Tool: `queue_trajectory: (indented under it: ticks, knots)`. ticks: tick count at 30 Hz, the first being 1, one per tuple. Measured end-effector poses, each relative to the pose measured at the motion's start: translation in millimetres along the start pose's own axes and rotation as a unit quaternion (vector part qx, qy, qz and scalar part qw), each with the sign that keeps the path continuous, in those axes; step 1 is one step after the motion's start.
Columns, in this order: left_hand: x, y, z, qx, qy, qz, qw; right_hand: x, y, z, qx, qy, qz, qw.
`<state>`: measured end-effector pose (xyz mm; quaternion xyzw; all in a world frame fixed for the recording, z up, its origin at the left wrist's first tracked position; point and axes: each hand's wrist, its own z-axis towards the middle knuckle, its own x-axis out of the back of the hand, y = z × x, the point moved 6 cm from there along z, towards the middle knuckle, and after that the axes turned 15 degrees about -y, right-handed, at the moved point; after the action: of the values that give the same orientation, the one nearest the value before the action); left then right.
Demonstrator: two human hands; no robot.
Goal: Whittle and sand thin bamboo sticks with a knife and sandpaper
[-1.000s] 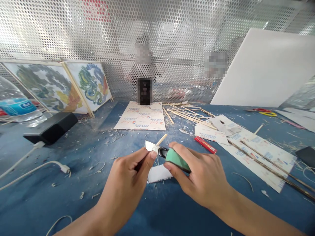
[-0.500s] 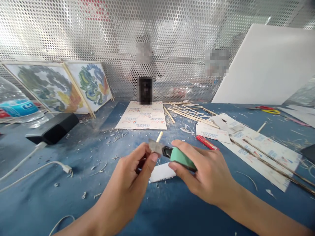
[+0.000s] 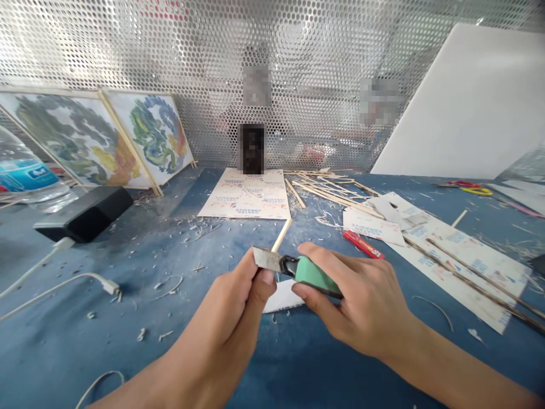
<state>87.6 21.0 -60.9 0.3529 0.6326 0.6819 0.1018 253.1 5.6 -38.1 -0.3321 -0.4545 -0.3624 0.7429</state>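
My right hand (image 3: 357, 301) is closed round the green handle of a utility knife (image 3: 317, 275). Its grey blade points left and lies across a thin, pale wooden stick (image 3: 281, 234). My left hand (image 3: 242, 298) pinches that stick, its thumb just below the blade. The stick's free end slants up and away from me; its lower end is hidden in my left fingers. Under the knife, a folded white piece of paper (image 3: 283, 296) rests on the table.
Sandpaper sheets (image 3: 242, 199) lie printed side up. Thin sticks (image 3: 327, 193), a red marker-like tube (image 3: 363, 244) and scissors (image 3: 472, 188) are to the right. At left are a black box (image 3: 85, 213), a bottle (image 3: 29, 176), a white cable (image 3: 108, 286) and painted panels (image 3: 153, 133). Shavings litter the table (image 3: 140, 363).
More of the stick now sticks out beyond the blade. The blade sits flatter across it, and my left fingers have shifted slightly. The camera view has tilted down a little.
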Motion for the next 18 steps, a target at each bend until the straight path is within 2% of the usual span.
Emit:
queue_trajectory:
  ticks: [5,8,12,18]
  knots:
    - [2.4,-4,0,0.014,0.029,0.035,0.999,3,-2,-1,-0.012,0.019,-0.024,0.999]
    - [6.2,4,1,0.009,0.052,0.097,0.994,4,-2,-2,-0.022,0.029,-0.036,0.999]
    - [6.9,14,3,-0.020,0.053,0.169,0.984,4,-2,-2,-0.030,0.029,-0.041,0.998]
    - [12.1,10,2,0.001,0.095,0.178,0.979,3,-1,-3,-0.046,0.020,-0.044,0.998]
